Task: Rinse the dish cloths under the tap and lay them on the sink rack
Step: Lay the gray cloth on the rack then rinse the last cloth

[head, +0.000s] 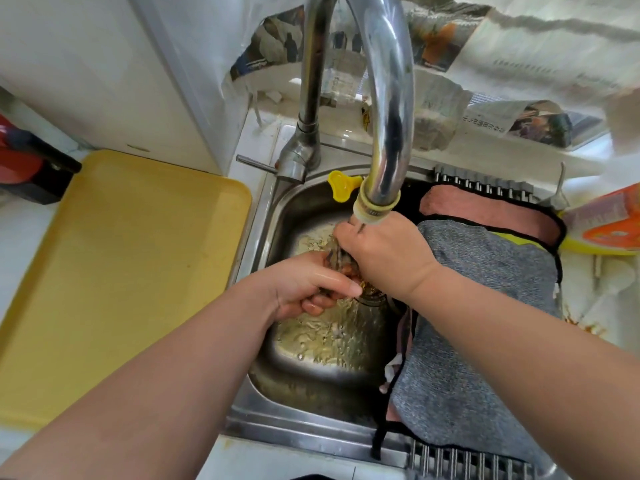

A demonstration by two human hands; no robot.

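Water runs from the chrome tap (379, 98) into the steel sink (311, 382). Both my hands are in the stream. My left hand (304, 285) is lower, its fingers curled and its thumb stretched out. My right hand (388, 251) is just under the spout, seen from the back, with its fingers pointing down into my left hand and mostly hidden. I see no cloth in either hand. A grey dish cloth (485, 306) with black edging lies spread over the sink rack (485, 183) on the right. A pink cloth (485, 213) lies behind it, partly under it.
A yellow tray (114, 254) lies on the counter left of the sink. The tap lever (256, 163) sticks out to the left, and a yellow knob (337, 185) sits at the sink's back rim. Newspaper (519, 123) lines the back ledge. An orange packet (609, 223) lies far right.
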